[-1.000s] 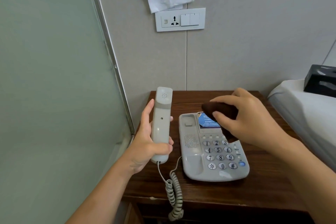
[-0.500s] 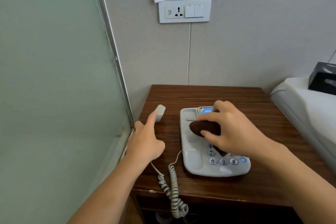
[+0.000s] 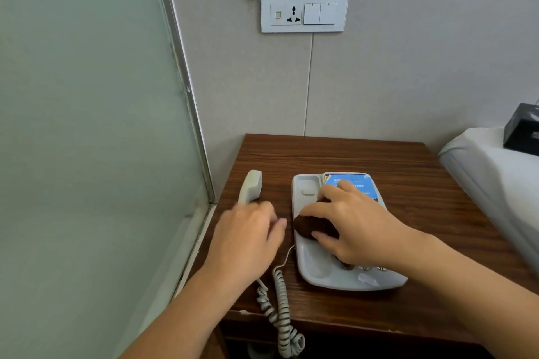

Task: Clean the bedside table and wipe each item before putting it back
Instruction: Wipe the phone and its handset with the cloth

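The dark cloth [image 3: 316, 227] is pinched by the right hand [image 3: 354, 224] on the phone base [image 3: 326, 271], which sits on the bedside table [image 3: 335, 154]. The handset [image 3: 250, 186] lies left of the base, long axis pointing away toward the wall. The left hand [image 3: 248, 239] rests over its near end; grip cannot be told. The handset could be dragged off by the coiled cord [image 3: 281, 309], which hangs over the front edge.

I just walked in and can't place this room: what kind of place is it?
Probably a hotel bedroom. A corded desk phone sits on a wooden bedside table next to a white bed, with a frosted glass partition to the left and a socket panel on the wall.
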